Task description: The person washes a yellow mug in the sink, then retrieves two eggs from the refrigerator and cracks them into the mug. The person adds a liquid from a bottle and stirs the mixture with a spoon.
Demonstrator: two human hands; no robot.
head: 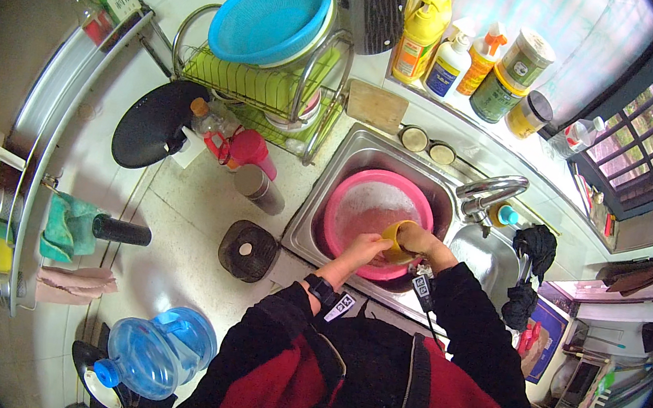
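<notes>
My left hand grips the near left rim of a yellow cup or bowl, held tilted over a pink plastic basin. My right hand reaches inside the yellow vessel; its fingertips are hidden there, so whether it holds anything does not show. Sudsy water fills the basin, which stands in the left bowl of a stainless steel double sink. A chrome faucet rises behind the sink, to the right of the basin.
Left of the sink stand a grey tumbler, a dark mesh basket and a dish rack with a blue colander. Cleaning bottles line the windowsill. Black cloths hang at the right sink bowl. A blue water jug lies lower left.
</notes>
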